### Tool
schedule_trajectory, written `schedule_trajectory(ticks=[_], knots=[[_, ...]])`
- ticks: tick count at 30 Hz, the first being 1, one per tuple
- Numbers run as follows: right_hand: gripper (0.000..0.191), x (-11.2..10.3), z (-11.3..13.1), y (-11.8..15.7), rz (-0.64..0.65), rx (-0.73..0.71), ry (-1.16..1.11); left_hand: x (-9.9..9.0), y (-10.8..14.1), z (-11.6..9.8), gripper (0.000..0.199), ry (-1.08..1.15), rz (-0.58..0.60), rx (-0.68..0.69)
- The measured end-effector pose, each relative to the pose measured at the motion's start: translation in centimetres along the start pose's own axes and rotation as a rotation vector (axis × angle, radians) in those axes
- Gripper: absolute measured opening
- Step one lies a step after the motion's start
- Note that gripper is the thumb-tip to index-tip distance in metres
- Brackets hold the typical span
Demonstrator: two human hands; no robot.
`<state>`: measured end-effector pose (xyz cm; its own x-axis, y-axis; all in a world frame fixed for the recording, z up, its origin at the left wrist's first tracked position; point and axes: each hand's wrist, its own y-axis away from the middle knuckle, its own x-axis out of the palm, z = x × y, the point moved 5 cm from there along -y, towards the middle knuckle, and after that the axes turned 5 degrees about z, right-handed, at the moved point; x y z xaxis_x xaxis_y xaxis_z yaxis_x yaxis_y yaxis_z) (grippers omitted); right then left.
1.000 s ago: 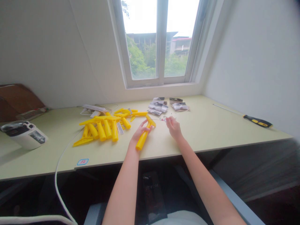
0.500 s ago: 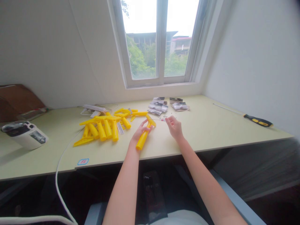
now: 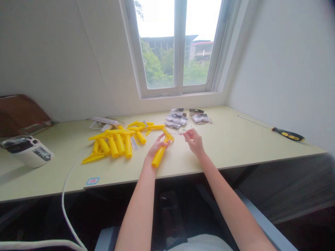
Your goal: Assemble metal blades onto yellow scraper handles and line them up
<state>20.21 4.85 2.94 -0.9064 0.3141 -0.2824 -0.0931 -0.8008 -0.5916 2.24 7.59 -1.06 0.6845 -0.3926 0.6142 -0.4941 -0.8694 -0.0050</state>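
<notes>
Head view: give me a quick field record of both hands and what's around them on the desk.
left hand: holding yellow tube
right hand: pinching tiny metal part, too small to identify
nearby: yellow pieces; printed packets
rest: screwdriver at right of desk; white cable

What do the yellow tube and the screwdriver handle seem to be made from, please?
The yellow tube looks like moulded plastic: opaque, smooth, slightly glossy, one even colour. The screwdriver handle seems plastic or rubber, black and yellow; too small to be sure.
</notes>
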Motion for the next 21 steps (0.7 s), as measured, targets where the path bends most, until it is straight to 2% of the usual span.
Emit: schedule_trajectory(ticks=[4,10,16,21], knots=[[0.027,0.2,-0.4,0.1,0.039,0.057,-0.044,0.0,0.0,-0.1,0.076,0.005,-0.013,-0.003],[0.022,1.2,-1.2,0.0,0.124,0.04,-0.063,-0.2,-0.1,0.0,0.074,0.024,-0.026,-0.004],[0.021,0.9,-1.2,-0.2,0.065,0.018,-0.108,-0.1,-0.1,0.0,0.075,0.019,-0.012,0.005],[0.023,0.1,-0.6,-0.2,-0.037,0.01,-0.142,0.0,0.2,-0.1,0.074,-0.016,-0.021,-0.001]])
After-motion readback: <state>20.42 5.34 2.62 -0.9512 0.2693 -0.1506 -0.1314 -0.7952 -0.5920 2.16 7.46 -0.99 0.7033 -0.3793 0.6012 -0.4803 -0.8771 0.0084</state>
